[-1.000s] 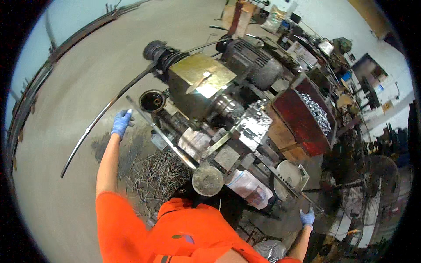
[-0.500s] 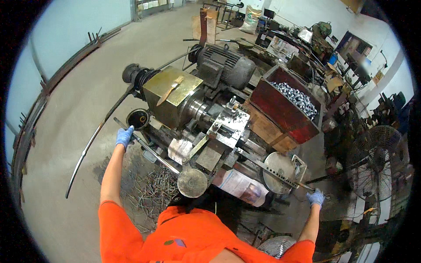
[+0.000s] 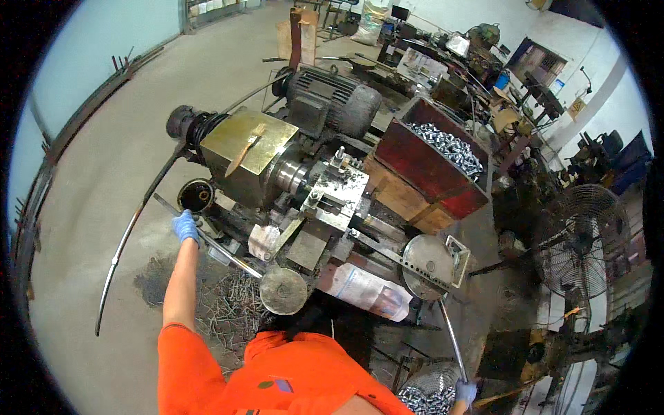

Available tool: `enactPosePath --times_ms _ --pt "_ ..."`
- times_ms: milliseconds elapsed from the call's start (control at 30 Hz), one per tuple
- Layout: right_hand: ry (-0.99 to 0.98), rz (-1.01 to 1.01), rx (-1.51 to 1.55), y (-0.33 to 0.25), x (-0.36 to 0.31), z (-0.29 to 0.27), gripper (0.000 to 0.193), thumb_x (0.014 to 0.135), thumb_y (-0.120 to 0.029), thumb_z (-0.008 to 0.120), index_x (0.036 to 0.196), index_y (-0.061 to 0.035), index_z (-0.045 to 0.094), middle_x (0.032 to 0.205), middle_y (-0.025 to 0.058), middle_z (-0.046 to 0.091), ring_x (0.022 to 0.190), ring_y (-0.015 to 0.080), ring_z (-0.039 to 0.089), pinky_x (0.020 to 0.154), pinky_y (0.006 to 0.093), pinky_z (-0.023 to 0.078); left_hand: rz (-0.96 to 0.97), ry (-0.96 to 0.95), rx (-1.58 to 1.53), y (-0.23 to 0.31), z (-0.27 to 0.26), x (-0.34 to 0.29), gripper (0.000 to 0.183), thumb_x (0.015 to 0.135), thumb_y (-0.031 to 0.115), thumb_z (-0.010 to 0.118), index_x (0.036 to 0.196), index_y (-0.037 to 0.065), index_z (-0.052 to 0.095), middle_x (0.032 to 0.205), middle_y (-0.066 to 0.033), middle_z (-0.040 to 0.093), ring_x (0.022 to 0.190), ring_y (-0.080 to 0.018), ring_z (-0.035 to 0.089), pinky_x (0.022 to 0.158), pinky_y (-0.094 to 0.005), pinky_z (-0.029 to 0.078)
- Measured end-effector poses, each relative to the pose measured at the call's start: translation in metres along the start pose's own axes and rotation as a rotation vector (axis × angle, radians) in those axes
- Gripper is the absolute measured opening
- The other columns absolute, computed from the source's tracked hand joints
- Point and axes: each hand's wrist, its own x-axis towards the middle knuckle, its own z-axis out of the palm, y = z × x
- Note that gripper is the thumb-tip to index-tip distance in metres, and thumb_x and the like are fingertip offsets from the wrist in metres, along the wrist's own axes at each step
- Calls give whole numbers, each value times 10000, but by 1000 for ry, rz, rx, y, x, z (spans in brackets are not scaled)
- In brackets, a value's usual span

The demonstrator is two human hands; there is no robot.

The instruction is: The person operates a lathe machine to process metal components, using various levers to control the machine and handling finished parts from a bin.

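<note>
My left hand [image 3: 185, 227], in a blue glove, is closed round a slanting metal lever [image 3: 232, 257] at the front left of a lathe-like machine. Down at the lower right, my right hand [image 3: 466, 392], gloved too, grips the near end of a long metal rod [image 3: 452, 332]. That rod runs up to a round plate [image 3: 429, 257] beside a perforated bar [image 3: 408, 263]. Between my arms sit the steel slide block [image 3: 335, 197] and the spindle [image 3: 292, 176]. A brush [image 3: 245, 149] lies on the brass-coloured housing [image 3: 221, 142].
A red bin [image 3: 429, 166] of small metal parts stands behind the slide. Similar parts fill a basket [image 3: 423, 398] near my right hand. A motor [image 3: 328, 100] sits at the back, a caged fan [image 3: 581, 238] at right. Metal scraps [image 3: 232, 304] litter the floor at left.
My right hand has swung down and toward me, and the rod in it now slants down from the round plate. The left hand stays on its lever. The view has shifted slightly.
</note>
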Motion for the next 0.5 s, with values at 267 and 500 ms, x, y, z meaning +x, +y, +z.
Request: enactPosePath --times_ms 267,500 --pt "-132 -92 -27 91 -8 54 466 719 -445 586 859 -10 671 881 233 644 892 357 630 751 440 505 10 -22 -119 -1 8 -6 188 808 150 607 816 -26 540 591 -107 577 420 -185 542 370 -305 424" --pt "-68 181 -47 64 -18 53 434 676 -366 651 856 29 650 876 266 627 884 390 613 757 439 495 -19 -23 -144 6 6 -9 177 824 160 570 782 -12 569 634 -94 593 455 -169 548 404 -305 473"
